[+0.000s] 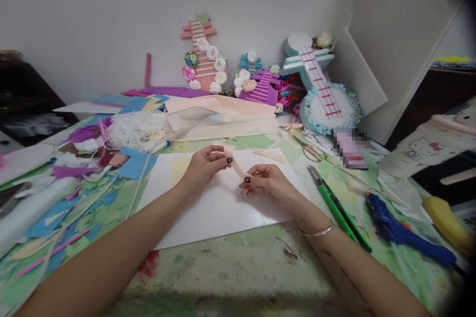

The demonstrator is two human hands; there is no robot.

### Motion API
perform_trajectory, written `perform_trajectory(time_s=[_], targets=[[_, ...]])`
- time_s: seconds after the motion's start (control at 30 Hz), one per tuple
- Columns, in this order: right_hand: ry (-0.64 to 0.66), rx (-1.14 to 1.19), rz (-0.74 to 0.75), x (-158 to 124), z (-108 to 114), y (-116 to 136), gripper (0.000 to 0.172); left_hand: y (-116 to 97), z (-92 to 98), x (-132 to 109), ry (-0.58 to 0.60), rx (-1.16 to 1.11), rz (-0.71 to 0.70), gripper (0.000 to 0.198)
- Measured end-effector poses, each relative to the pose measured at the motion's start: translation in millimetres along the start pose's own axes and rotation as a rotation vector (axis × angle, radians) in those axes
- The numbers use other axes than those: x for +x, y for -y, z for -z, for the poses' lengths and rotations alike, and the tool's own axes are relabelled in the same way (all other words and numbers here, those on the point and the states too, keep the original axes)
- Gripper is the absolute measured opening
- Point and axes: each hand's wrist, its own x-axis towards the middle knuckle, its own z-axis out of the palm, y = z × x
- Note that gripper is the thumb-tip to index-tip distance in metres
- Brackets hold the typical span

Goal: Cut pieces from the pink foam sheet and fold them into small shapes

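A paint-streaked green table [230, 277] spreads beneath a person's two bare hands, a white sheet [208, 223] lying at an angle on it in front of them. Beyond the sheet rest large pieces of peach paper [223, 129], and at the table's back stand instrument-shaped models: a pale blue and white one [329, 106] with pink bars across its neck, a pink one [206, 72] ringed with paper flowers, and a smaller purple one [262, 89]. A tangle of white strands [136, 130] sits to the left, behind blue paper scraps.

At right, a blue glue gun [405, 233] lies near a green utility knife [336, 205], with gold-handled scissors [312, 152] farther back. Above the white sheet, the left hand [206, 163] pinches thumb against forefinger, its other fingers curled; the right hand [269, 181], a silver bangle [318, 232] on its wrist, closes thumb and fingertips likewise, the rest loosely bent. Between them, slanting down from left to right, runs a narrow peach strip [236, 166], its upper end in the left grip and its lower end in the right.
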Motion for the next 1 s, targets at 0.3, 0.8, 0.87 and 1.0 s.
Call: perform_trajectory(time_s=[0.3, 0.8, 0.87, 1.0], targets=[[-0.105, -0.23, 0.372, -5.2, -13.8, 7.6, 0.024, -10.3, -14.0, -15.8, 0.221, 0.234, -0.011, 0.046], [-0.105, 0.024, 0.4, -9.7, -22.9, 8.3, 0.016, -4.6, -25.4, -29.4, 0.313, 0.468, -0.173, 0.025], [-0.139, 0.071, 0.418, -9.7, -22.7, 10.1, 0.018, -4.0, -25.8, -29.1, 0.305, 0.526, -0.175, 0.018], [-0.186, 0.105, 0.459, -8.1, -17.2, 8.9, 0.021, -3.7, -26.4, -29.1, 0.285, 0.549, -0.178, 0.019]])
